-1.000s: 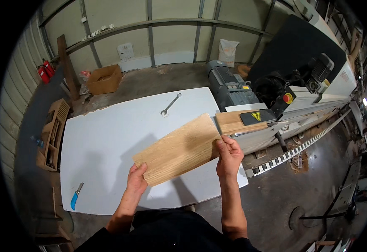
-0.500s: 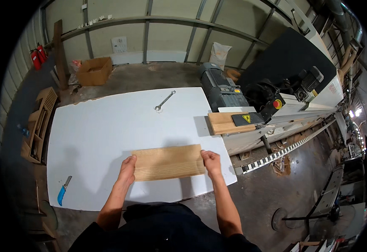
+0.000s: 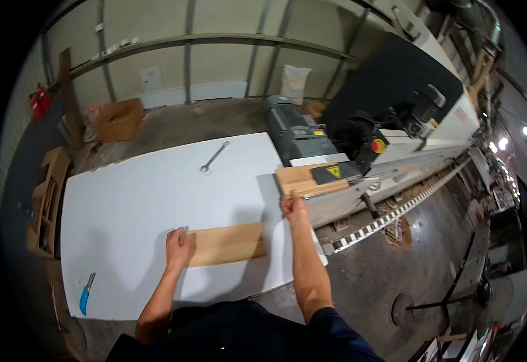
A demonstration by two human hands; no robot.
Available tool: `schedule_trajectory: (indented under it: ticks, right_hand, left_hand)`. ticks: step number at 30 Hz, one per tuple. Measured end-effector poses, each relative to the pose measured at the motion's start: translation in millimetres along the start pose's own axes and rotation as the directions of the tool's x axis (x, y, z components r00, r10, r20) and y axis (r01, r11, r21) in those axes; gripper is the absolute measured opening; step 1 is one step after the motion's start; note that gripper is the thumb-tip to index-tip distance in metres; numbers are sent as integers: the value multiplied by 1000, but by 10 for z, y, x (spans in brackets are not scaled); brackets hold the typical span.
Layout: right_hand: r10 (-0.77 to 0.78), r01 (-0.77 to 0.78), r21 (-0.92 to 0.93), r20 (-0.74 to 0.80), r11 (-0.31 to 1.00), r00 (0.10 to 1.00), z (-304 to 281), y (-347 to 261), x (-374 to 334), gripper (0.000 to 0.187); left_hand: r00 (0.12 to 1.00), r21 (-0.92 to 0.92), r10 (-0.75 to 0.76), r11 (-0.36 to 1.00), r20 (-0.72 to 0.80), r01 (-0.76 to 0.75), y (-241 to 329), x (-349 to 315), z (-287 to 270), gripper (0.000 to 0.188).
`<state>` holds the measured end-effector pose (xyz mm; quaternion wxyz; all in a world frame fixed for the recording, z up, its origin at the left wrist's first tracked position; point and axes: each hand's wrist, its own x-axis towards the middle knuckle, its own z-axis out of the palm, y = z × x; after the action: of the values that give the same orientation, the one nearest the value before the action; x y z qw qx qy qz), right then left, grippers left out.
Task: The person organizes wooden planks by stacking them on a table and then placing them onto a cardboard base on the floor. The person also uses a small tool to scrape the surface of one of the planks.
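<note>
Upper right to centre right of the frame: large machine [image 3: 396,78] with a dark cover, near end just beside the desk. Centre to lower left: white desk [image 3: 136,205], bearing one board and two tools. Above centre: grey motor [image 3: 293,127], at the machine's near end. Just below centre: lower board [image 3: 230,246], pale brown wood, apparently flat on the desk, full contact not certain. Right of centre: upper board [image 3: 299,178], similar in colour, projecting from beneath a black guard [image 3: 320,175].

Stage, as judged from the layout: about midway; one board done, clear of the machine and on the desk; the second left, neither freed from the guard nor laid down.

At centre: left hand [image 3: 179,248], pinching the left end of the lower board; right hand [image 3: 296,211], fingers curled at the upper board's near corner, apparently touching, firmness of grip impossible to tell.

Upper centre: steel wrench [image 3: 215,158]. Lower left: blue-handled knife [image 3: 86,294]. Both lying untouched.
</note>
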<state>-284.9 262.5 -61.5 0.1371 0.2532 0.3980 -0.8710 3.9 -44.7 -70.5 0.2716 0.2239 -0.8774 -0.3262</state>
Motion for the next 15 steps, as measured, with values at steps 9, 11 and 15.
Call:
schedule_trajectory:
  ticks: [9, 11, 15]
  right_hand:
    - [102, -24, -202, 383, 979, 918, 49, 1032, -1263, 14]
    - [95, 24, -268, 424, 963, 901, 59, 1175, -1725, 17]
    - [118, 7, -226, 537, 974, 835, -40, 1258, -2077, 20]
  left_hand:
    - [760, -652, -187, 413, 623, 636, 1140, 148, 136, 40]
    - [771, -681, -139, 391, 621, 619, 1237, 114, 260, 41]
    - [758, -689, -166, 330, 630, 645, 1368, 18, 178, 28]
